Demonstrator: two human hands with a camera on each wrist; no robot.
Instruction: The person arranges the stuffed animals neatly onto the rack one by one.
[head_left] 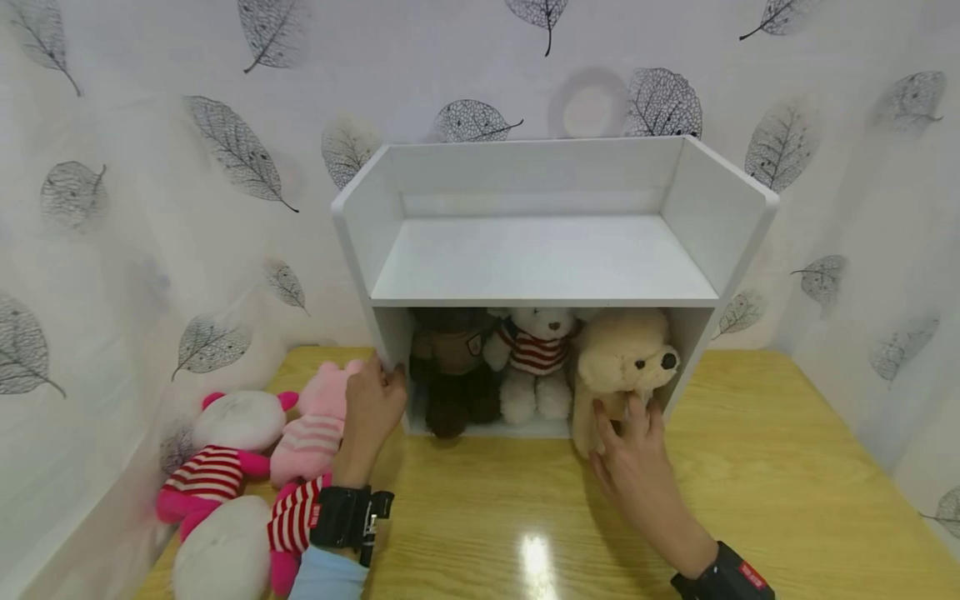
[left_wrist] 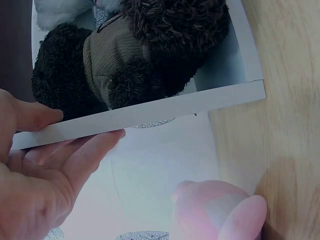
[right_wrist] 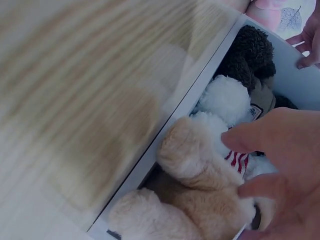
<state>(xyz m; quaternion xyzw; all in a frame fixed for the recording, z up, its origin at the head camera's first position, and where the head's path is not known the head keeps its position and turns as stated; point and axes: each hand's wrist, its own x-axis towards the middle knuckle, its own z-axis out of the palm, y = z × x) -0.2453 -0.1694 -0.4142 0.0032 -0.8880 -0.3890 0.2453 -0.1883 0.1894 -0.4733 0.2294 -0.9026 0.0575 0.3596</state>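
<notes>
A white two-level shelf (head_left: 543,258) stands on the table with three plush toys in its lower compartment. My left hand (head_left: 371,408) grips the shelf's left side panel (left_wrist: 150,112), thumb inside and fingers outside. The fingers of my right hand (head_left: 637,458) spread against the chest of a cream plush dog (head_left: 622,350) at the compartment's right end, its head turned right. In the middle sits a white plush toy (head_left: 536,358) in a red-striped top. A dark brown plush toy (head_left: 457,367) in a tan top sits at the left, its head shaded by the upper board.
Left of the shelf lie a pink plush toy (head_left: 315,425) and two white-and-pink plush toys in red stripes, one farther back (head_left: 240,421) and one nearer (head_left: 225,550). A leaf-patterned curtain (head_left: 150,275) hangs around the wooden table (head_left: 787,467).
</notes>
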